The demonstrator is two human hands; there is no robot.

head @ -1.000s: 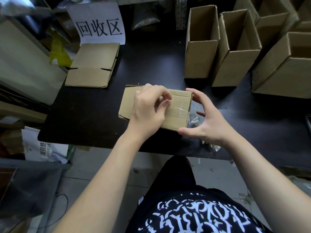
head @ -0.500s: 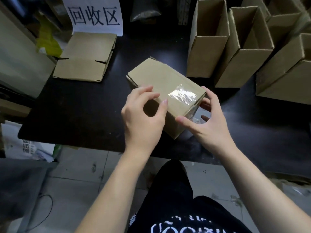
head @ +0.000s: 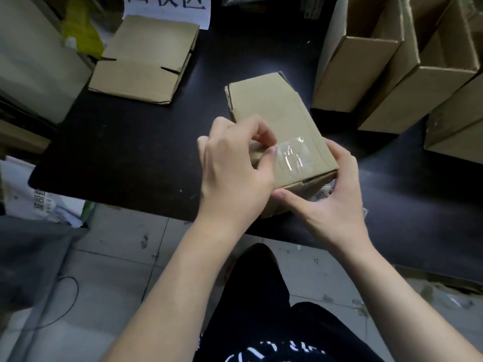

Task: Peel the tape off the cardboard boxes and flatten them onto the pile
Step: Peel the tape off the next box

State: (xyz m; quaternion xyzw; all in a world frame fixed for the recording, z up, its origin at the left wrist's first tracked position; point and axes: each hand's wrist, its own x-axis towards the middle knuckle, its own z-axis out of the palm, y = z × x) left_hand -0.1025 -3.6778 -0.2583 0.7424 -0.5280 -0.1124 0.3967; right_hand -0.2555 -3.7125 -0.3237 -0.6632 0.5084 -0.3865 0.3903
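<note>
Only the head view here. Hidden or cut off first: the white sign [head: 167, 7] at the top edge is cropped, its characters only half readable. The upright open boxes [head: 363, 61] at upper right run off the frame; three clear, maybe four, exact count unsure. The near bottom corner of the held cardboard box [head: 277, 118] is covered by both hands, and something clear and crinkly under the right hand is too hidden to name. Whether the tape edge is lifted yet: cannot tell.

Counts: one box in hand, one strip of clear tape [head: 292, 155], one pile of flattened cardboard [head: 143, 64], two hands.

The box sits above the near edge of the black table [head: 130, 152], tilted, long side running away from the person, tape across its near end. Left hand [head: 232, 173] is on the box's left side, thumb and forefinger pinched narrow right at the left edge of the tape, the other fingers curled. Right hand [head: 332, 202] cups the near right corner, thumb pressed under the front edge, fingers wrapped round the far side, gripping the box.

The pile lies flat at the table's far left, just below the sign, well apart from the held box. Tiled floor and dark trousers below.
</note>
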